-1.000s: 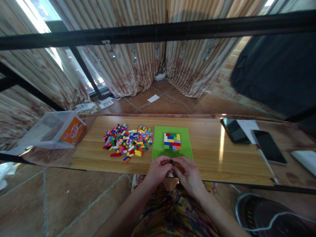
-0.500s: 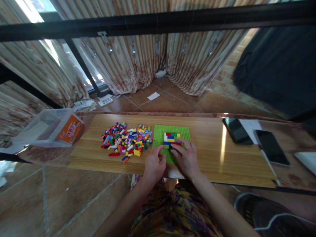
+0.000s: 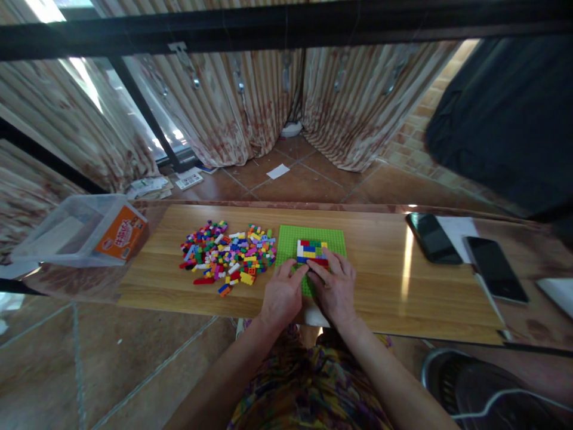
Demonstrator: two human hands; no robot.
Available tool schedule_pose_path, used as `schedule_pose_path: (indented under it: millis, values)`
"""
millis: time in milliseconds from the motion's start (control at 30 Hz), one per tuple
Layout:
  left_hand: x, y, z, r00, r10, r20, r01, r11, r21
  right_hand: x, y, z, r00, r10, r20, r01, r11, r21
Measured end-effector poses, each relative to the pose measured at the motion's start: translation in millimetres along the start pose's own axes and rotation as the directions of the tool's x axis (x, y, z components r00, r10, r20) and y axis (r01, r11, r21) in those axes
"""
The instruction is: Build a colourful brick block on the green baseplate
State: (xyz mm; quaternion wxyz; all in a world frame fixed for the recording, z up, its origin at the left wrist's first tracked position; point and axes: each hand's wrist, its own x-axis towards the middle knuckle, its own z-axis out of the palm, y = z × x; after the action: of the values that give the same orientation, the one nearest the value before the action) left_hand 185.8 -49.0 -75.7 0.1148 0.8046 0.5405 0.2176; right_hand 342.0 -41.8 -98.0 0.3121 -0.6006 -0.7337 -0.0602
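Note:
A block of coloured toy bricks (image 3: 310, 251) in white, red, blue, yellow and green stands on a green studded baseplate (image 3: 286, 236). At its near left corner my left hand (image 3: 281, 297) is closed, with the thumb stretched across the block's near edge. My right hand (image 3: 335, 288) is curled over the near right side, its fingertips against a red brick (image 3: 320, 261). Both thumbs nearly meet there, and they hide the bricks under them. A loose pile of small bricks (image 3: 230, 254) lies left of the baseplate.
At the far left stands a clear plastic box (image 3: 85, 233) with an orange label. Two dark phones, a black one (image 3: 433, 237) and another (image 3: 496, 269), lie at the right near a white paper (image 3: 459, 230). The wooden board's near edge (image 3: 179, 309) runs before my lap.
My left thumb has moved right onto the block's near edge, covering the green brick that showed there. My right hand has shifted slightly left. The view has tilted a little.

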Motion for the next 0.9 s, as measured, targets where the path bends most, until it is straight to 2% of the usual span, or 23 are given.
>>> schedule_pose_path:
  millis: [300,567,800,900]
  values:
    - [-2.1,3.7,0.8,0.999,0.021,0.051,-0.033,0.966,0.258,-5.5,0.6,-2.4,0.999,0.01,-0.038,-0.009,1.0,0.024]
    - [-3.2,1.7,5.5,0.999,0.041,0.031,-0.049,0.933,0.356,-11.2,-7.9,-9.5,1.0,0.001,0.01,-0.001,0.999,0.038]
    - [-1.2,-10.5,11.2,0.988,0.156,-0.016,-0.132,0.887,0.443,-7.7,-8.5,-3.9,0.999,-0.016,0.045,0.013,0.998,0.068]
    - [-0.4,-13.3,12.6,0.985,0.17,-0.011,-0.145,0.871,0.47,-7.6,-9.6,-4.5,0.997,-0.014,0.074,0.008,0.996,0.09]
